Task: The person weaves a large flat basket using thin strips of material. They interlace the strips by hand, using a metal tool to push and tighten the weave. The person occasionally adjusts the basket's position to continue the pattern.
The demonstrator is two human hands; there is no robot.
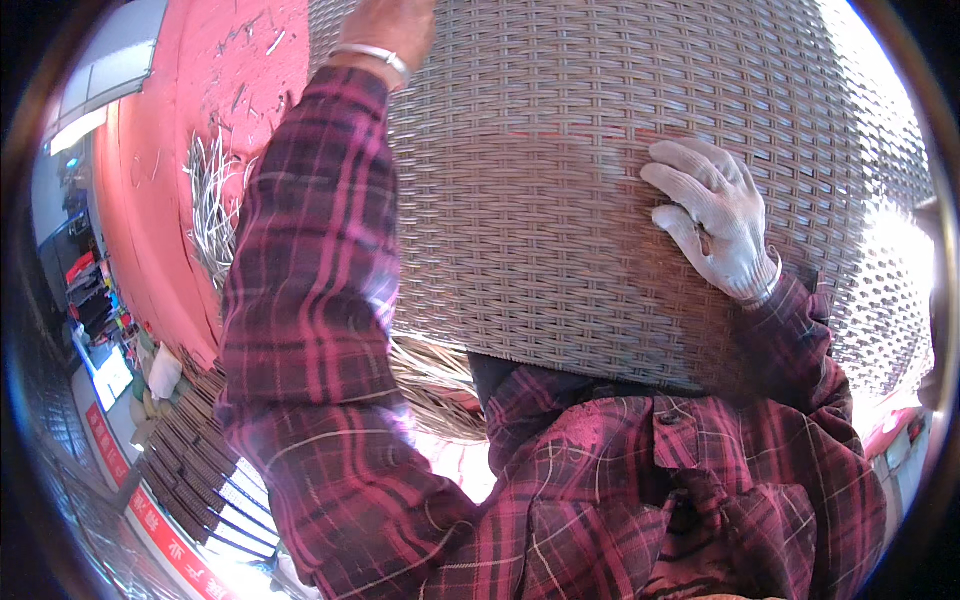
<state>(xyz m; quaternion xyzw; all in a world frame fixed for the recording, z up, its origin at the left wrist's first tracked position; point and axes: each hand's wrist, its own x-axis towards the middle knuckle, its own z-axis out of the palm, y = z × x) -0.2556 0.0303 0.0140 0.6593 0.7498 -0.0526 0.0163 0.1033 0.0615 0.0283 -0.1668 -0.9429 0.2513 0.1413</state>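
A large brown-grey wicker panel of flat woven strips point(520, 230) fills the middle and right of the view, its near edge against my body. My right hand point(715, 210), in a white knitted glove, rests on the weave right of the middle. Its fingers are slightly bent, the thumb stands apart, and nothing shows in it. My left hand point(395, 25) is bare, with a pale bangle point(372, 55) at the wrist. It reaches to the far left edge of the panel; its fingers lie beyond the top of the picture.
Left of the panel is a red surface point(150, 190) scattered with strip offcuts. A bundle of pale strips point(210, 205) lies there, and more loose strips point(435, 380) sit under the panel's near edge. Slatted brown pieces point(190, 450) and a red-and-white banner point(160, 535) are at lower left.
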